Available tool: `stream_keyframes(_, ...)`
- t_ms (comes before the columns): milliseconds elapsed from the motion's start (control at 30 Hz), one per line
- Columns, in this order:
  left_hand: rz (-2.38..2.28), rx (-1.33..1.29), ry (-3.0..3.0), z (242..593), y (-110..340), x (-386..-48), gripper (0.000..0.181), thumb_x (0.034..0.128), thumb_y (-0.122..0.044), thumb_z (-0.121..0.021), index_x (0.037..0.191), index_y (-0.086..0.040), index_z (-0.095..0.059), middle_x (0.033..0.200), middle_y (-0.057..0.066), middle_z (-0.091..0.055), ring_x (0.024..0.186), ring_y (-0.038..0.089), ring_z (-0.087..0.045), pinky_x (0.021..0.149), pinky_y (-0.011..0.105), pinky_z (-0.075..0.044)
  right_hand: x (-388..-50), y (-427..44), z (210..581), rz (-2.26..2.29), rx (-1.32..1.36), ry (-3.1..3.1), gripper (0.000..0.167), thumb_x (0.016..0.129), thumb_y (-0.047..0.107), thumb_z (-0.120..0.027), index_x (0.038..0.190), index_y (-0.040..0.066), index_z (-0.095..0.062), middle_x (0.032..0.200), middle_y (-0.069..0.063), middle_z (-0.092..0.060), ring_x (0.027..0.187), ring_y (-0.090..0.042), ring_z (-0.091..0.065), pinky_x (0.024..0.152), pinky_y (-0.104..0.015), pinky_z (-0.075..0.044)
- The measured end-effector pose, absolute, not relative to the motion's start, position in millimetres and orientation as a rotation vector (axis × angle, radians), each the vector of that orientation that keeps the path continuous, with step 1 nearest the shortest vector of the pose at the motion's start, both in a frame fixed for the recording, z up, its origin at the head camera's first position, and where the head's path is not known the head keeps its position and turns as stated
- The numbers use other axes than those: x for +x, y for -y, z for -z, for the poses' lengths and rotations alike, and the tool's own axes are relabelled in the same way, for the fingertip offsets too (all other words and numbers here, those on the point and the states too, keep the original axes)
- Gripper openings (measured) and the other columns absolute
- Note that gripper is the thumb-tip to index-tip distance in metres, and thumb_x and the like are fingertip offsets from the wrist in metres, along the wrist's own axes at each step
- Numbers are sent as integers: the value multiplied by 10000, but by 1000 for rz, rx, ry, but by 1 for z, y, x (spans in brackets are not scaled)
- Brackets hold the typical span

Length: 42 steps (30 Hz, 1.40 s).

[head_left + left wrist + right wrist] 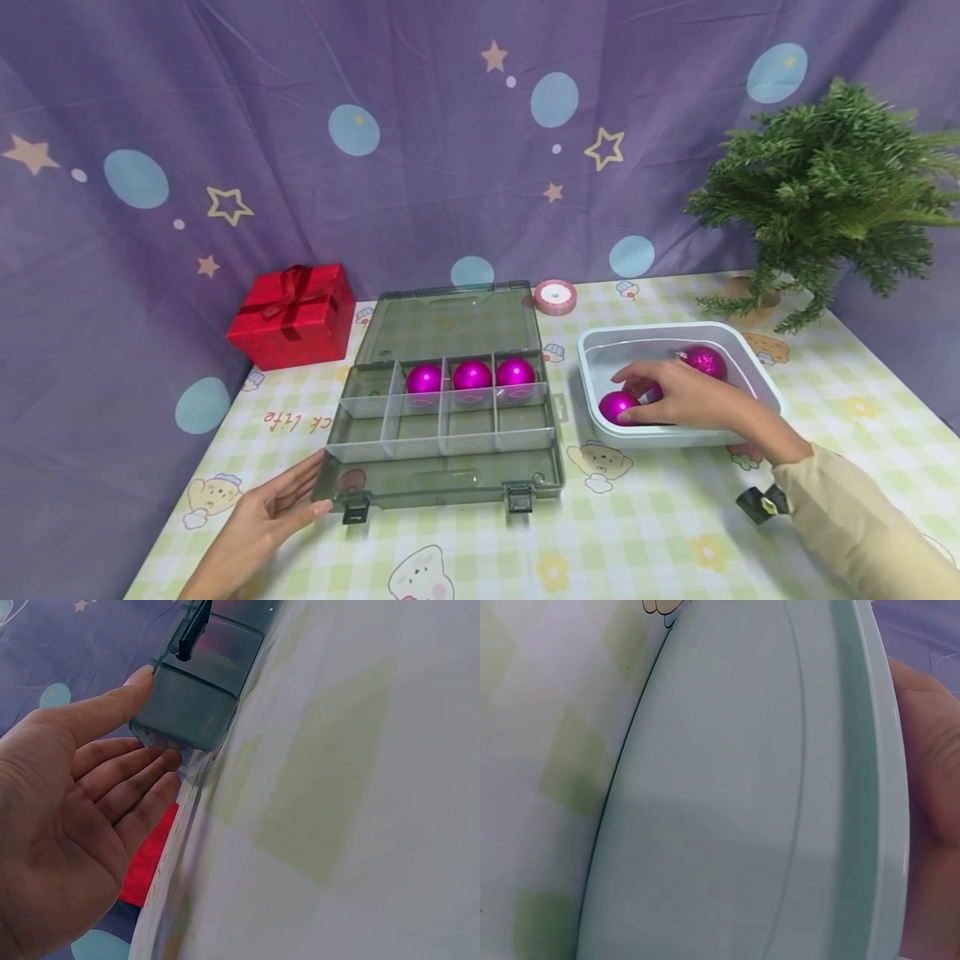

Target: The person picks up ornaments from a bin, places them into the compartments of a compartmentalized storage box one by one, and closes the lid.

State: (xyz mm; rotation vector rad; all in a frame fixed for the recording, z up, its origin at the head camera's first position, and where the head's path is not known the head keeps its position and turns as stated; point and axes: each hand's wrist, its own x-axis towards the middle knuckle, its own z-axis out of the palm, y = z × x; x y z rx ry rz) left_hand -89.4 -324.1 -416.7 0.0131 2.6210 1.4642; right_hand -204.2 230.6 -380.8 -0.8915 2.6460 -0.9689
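Pinching w/ thumb & fingers, R hand (669, 398) has magenta bauble (617, 408) in lt-blue tub (675, 437); L hand (258, 515), thumb & fingers apart, touches corner of grey divided case (442, 477); 3 more baubles (472, 378) in back-row compts.

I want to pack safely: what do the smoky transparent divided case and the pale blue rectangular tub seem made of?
Smoky transparent case: probably glossy plastic; see through, with highlights. Pale blue tub: likely satin plastic; smooth opaque walls, rounded corners.

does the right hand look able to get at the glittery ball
Probably yes: the open tub leaves the glittery ball mostly uncovered beside the right hand, though that hand is at a smooth ball.
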Motion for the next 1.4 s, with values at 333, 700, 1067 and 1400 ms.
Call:
stream_keyframes(333,-1471,7,-2609,417,325,-89,750,962,-258,-774,1560,22,-418,1558,205,-444,1396,327,-412,982,129,-464,-207,-227,382,936,-896,-2593,504,923,272,-813,1288,-38,-656,1110,-70,-735,1003,-226,-709,852,-387,-611)
stream_keyframes(700,-1471,13,-2620,417,324,-88,745,964,-261,-771,1559,18,-421,1551,207,-453,1389,325,-425,984,129,-464,-209,-224,383,906,-956,-2574,374,935,206,-791,1228,-8,-700,1090,-15,-735,985,-190,-703,863,-393,-608)
stream_keyframes(1067,-1474,4,-2618,418,324,-89,750,960,-264,-775,1558,21,-422,1560,198,-445,1399,332,-414,983,131,-467,-209,-227,379,945,-837,-2629,506,929,380,-799,1262,14,-696,1125,-43,-741,1035,-237,-703,893,-461,-601)
stream_keyframes(1400,-1482,-3,-2611,418,324,-89,748,962,-271,-773,1561,11,-423,1562,192,-445,1399,326,-416,981,135,-471,-209,-227,371,951,-854,-2665,520,923,403,-803,1252,15,-698,1083,11,-741,1009,-184,-700,869,-461,-601)
